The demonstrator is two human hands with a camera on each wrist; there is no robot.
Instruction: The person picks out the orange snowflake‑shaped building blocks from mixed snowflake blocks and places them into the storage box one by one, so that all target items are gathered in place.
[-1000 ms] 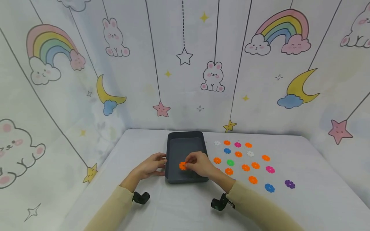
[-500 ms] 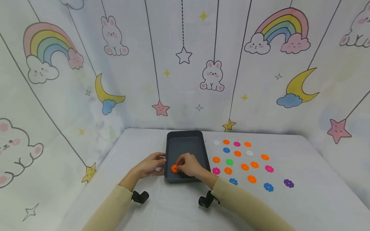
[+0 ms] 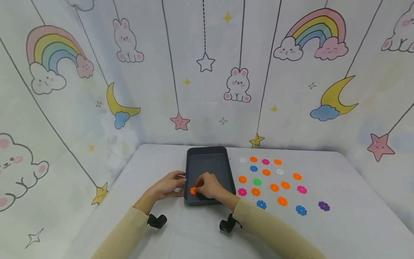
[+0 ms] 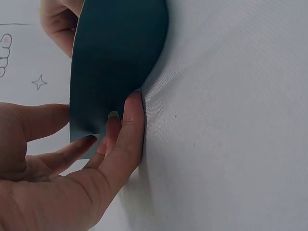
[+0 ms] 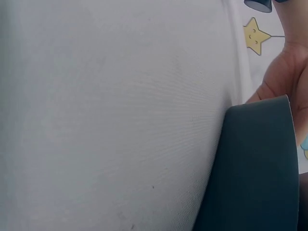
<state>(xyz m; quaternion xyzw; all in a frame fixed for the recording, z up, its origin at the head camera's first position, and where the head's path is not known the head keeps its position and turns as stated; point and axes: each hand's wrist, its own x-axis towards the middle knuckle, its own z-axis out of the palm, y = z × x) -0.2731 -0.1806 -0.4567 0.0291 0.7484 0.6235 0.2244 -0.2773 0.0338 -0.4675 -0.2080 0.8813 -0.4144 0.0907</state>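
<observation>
a pale cloth backdrop (image 3: 207,90) printed with rainbows, rabbits, moons and hanging stars is wrapping round three sides of a worktop (image 3: 200,237) covered in light grey fabric.

at the left, the left hand (image 3: 168,186) is resting against the outer left wall of a dark grey tray (image 3: 210,151), its grip released, straight fingers (image 4: 130,125) pressing flat on the wall where it meets the cloth. just right of it, the right hand (image 3: 208,186) is reaching down into the tray's near left corner, its grip pinching an orange snowflake disc (image 3: 193,190), which is sitting low, at or just above the tray floor; contact cannot be told. further right, loose discs are lying spread on the cloth: an orange disc (image 3: 242,179), a green disc (image 3: 257,182), a blue disc (image 3: 301,210), and a purple disc (image 3: 323,205) lying well apart at the far right.

the likeliest slip, as i judge it, is the tray skidding on the smooth cloth if the left hand is easing off while the right one is pushing inside. the small disc could also be catching on a fingertip and coming back up, or tipping onto its edge against the wall.
</observation>
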